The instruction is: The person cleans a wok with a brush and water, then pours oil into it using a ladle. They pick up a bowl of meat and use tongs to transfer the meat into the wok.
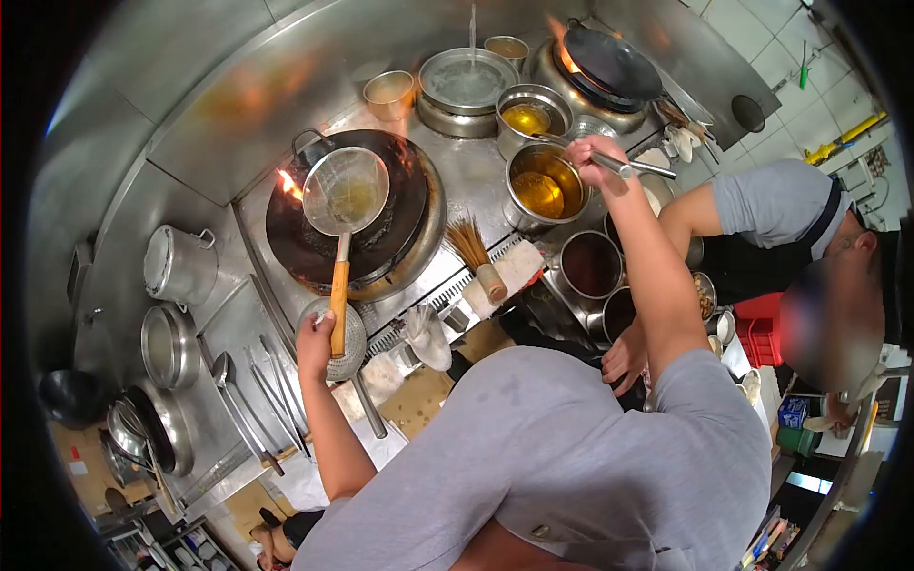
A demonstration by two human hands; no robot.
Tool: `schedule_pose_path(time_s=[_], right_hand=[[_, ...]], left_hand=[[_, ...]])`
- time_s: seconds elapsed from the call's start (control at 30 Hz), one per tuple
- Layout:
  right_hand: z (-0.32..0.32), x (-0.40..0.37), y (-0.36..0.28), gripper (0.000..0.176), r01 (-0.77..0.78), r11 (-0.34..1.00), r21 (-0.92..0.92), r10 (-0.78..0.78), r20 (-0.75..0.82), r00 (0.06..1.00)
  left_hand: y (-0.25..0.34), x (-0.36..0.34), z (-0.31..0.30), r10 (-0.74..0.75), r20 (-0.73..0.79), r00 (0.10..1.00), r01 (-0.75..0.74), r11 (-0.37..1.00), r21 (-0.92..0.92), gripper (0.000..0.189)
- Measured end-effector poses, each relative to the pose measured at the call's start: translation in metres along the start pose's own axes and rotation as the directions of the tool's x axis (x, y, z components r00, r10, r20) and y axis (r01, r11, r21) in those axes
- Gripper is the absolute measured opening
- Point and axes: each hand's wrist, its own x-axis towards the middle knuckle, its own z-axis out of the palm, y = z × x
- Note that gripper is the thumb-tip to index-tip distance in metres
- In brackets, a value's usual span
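My left hand (314, 344) is closed at the wooden handle of a fine-mesh strainer (347, 190). The strainer's round mesh hangs over a dark wok (400, 219), with flame at the wok's left edge. My right hand (598, 164) grips a metal-handled ladle (611, 165) beside two pots of yellow oil. The ladle's bowl is hard to make out. Nearest below that hand stands the front oil pot (543, 193); the other oil pot (526, 118) is behind it. Under the strainer handle lies a perforated skimmer (354, 344).
A bamboo brush (473, 249) rests by the counter's front edge. Another wok (611, 62) sits over flame at the back right. A co-worker (776, 205) stands close on the right, near pots of dark liquid (590, 264). Several long utensils (243, 409) lie at left.
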Motion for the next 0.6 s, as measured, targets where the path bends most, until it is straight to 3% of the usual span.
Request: schedule_pose_path(time_s=[0.03,0.07,0.1,0.2,0.3,0.37,0.43,0.5,0.6], right_hand=[[0.000,-0.005,0.001,0.007,0.034,0.996,0.080,-0.037,0.039,0.999],[0.001,-0.009,0.002,0.008,0.064,0.985,0.161,-0.077,0.073,0.994],[0.006,-0.014,0.003,0.008,0.064,0.986,0.155,-0.076,0.074,0.994],[0.025,-0.030,0.005,0.011,0.127,0.985,0.118,-0.126,-0.014,0.992],[0.043,-0.044,0.006,0.011,0.099,0.995,0.030,-0.099,0.004,0.995],[0.069,-0.063,0.014,0.008,0.109,0.994,0.015,-0.109,-0.036,0.993],[0.090,-0.079,0.024,0.006,0.052,0.998,0.023,-0.052,-0.010,0.999],[0.110,-0.095,0.037,0.006,0.023,0.999,0.026,-0.023,0.003,1.000],[0.132,-0.109,0.060,0.009,-0.077,0.996,0.036,0.070,0.153,0.986]], left_hand=[[-0.001,-0.002,-0.003,0.000,-0.002,1.000,0.000,1.000,-0.006,0.063],[-0.002,-0.005,-0.007,-0.097,0.232,0.968,0.172,0.928,-0.330,0.056],[0.007,-0.011,-0.010,-0.099,0.471,0.877,0.385,0.730,-0.564,0.050],[0.029,-0.027,-0.006,-0.066,0.518,0.853,0.447,0.606,-0.658,0.042],[0.013,-0.009,0.003,0.004,0.576,0.818,0.462,0.592,-0.660,0.041],[0.018,-0.011,0.011,-0.026,0.532,0.846,0.431,0.620,-0.656,0.035],[0.017,-0.009,0.017,0.049,0.504,0.862,0.356,0.649,-0.672,0.029],[0.024,-0.017,0.022,0.026,0.472,0.881,0.344,0.649,-0.679,0.027],[0.036,-0.031,0.023,0.026,0.442,0.897,0.305,0.686,-0.660,0.025]])
